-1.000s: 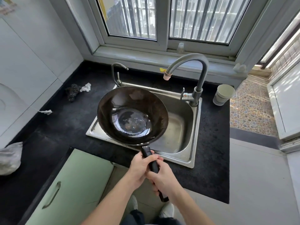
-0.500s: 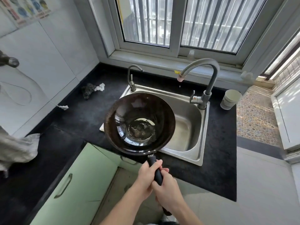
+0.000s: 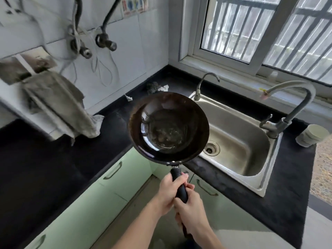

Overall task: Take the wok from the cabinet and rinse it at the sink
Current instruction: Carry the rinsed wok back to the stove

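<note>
A dark round wok (image 3: 168, 125) with wet residue in its bottom hangs in the air over the counter corner, left of the steel sink (image 3: 239, 141). Both hands hold its black handle (image 3: 180, 187). My left hand (image 3: 168, 191) grips the handle nearer the bowl. My right hand (image 3: 192, 212) grips it behind, closer to me. The sink basin lies uncovered, with its drain (image 3: 211, 150) showing. The grey tap (image 3: 289, 103) arches over the sink's right side; no water runs from it.
A small second tap (image 3: 203, 85) stands at the sink's back left. A stack of cups (image 3: 312, 134) sits on the black counter (image 3: 53, 159) at right. A grey cloth (image 3: 59, 105) hangs at left. Green cabinet doors (image 3: 100, 200) lie below. A scrubber and paper scraps (image 3: 156, 87) are in the corner.
The wok has swung left, off the sink and over the counter corner, with both hands still on the handle. The view has turned left, and the drain now shows.
</note>
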The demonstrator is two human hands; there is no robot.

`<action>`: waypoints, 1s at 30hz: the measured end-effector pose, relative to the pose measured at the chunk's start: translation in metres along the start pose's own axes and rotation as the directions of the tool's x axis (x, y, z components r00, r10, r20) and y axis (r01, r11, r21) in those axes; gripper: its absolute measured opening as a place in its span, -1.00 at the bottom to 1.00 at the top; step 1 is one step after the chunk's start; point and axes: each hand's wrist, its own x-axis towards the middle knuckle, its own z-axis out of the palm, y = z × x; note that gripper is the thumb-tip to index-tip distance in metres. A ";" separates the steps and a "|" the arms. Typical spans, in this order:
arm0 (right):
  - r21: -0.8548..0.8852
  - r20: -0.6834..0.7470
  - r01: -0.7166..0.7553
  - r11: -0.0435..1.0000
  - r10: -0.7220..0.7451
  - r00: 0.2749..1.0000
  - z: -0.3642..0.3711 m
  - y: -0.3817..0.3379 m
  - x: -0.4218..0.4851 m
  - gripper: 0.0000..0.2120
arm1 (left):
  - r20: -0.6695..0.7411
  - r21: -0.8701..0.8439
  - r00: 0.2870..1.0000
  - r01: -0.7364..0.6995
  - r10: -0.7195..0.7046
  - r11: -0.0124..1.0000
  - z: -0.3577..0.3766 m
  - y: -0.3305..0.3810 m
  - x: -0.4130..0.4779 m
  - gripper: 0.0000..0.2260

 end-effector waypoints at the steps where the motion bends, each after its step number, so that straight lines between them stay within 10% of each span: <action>1: 0.008 0.032 0.013 1.000 -0.013 0.999 0.005 -0.002 -0.002 -0.77 | -0.007 -0.009 1.000 -0.011 0.011 1.000 -0.008 0.001 -0.004 -0.86; 12: 0.036 0.410 0.095 0.995 -0.102 0.906 0.019 -0.020 0.003 -0.83 | -0.264 -0.157 0.960 -0.137 0.092 0.978 -0.037 0.001 -0.032 -0.85; 30: -0.038 0.884 0.164 0.986 -0.043 0.466 -0.024 0.001 -0.024 -0.83 | -0.768 -0.328 0.622 -0.586 0.152 0.741 0.017 -0.055 -0.106 -0.86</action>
